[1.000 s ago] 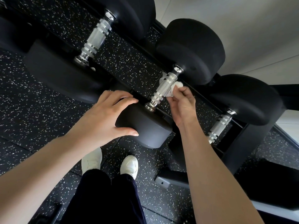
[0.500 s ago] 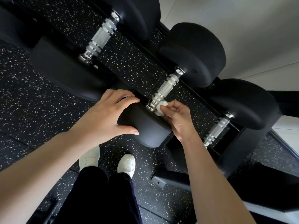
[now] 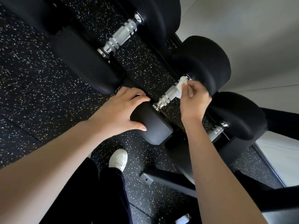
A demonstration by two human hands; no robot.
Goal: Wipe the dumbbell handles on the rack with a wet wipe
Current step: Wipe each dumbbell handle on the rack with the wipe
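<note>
Middle dumbbell handle (image 3: 168, 95): chrome, center right of frame, long axis running lower left to upper right.
Wet wipe (image 3: 182, 84): white, bunched on the handle's upper-right end, beside the far head (image 3: 205, 65).
Right hand (image 3: 194, 101): fingertips pinch the wipe against the handle.
Left hand (image 3: 119, 110): fingers and thumb curved round the near head (image 3: 153, 126).

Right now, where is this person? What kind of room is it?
Most likely a gym or weight room: black dumbbells with shiny metal handles sit in a row on a rack, over a black rubber floor with white speckles.
</note>
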